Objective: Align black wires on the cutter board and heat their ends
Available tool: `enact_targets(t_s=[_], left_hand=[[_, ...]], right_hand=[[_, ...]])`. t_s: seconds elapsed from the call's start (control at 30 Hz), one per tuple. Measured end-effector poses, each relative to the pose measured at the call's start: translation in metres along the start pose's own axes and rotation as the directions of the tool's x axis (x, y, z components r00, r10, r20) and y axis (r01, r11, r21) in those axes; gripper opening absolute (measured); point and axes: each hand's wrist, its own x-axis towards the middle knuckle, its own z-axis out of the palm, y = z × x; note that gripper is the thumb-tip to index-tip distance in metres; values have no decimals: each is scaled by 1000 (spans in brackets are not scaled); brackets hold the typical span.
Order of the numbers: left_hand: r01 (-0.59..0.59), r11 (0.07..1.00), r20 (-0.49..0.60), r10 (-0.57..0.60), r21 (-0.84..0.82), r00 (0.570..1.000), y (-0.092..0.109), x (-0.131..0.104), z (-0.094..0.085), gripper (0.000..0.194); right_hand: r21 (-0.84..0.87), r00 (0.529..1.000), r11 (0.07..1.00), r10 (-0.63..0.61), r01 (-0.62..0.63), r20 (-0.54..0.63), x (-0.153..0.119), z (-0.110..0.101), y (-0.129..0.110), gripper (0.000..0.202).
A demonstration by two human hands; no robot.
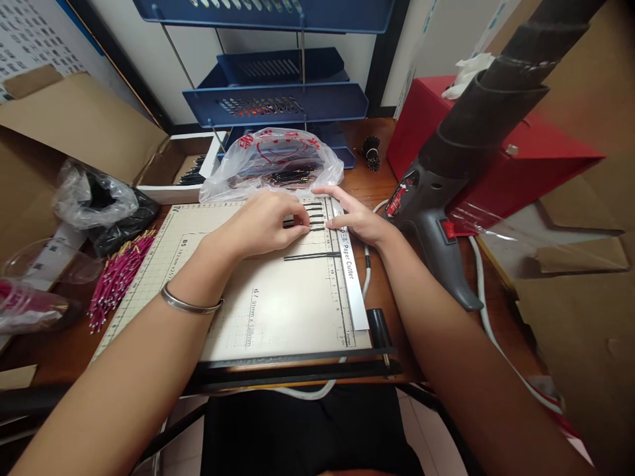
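Head view: our left hand [268, 221] pinches a thin black strand [316, 229] on the cream gridded paper-cutter board [292, 297]; our right hand [364, 223] is spread, thumb by its end. We'd best pinch lightly, keep it square to the grid.

Open board [292, 304] between forearms, hot-air gun [441, 178] rightward.

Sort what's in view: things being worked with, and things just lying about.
In use:
- black strands, both hands' fingertips at the upper ones: left hand, right hand
- paper cutter beneath
- probably the plastic bag of similar strands

Apparently lying about:
- magenta strands
- grey tool with red switch
- red box
- blue rack
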Motion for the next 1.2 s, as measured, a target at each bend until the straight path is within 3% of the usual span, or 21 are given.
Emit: enact_targets(t_s=[0.6, 0.83, 1.2], left_hand=[[-27, 999, -1, 27, 37, 1000, 2, 1, -1, 19], [-7, 999, 6, 7, 52, 1000, 3, 1, -2, 19], [12, 997, -4, -12, 80, 1000, 4, 1, 0, 18]], right_hand=[[-131, 999, 991, -35, 33, -14, -1, 2, -7, 80], [-22, 1000, 1000, -14, 14, -3, 1, 1, -4, 77], [-37, 1000, 999, -16, 16, 3, 0, 0, -5, 84]])
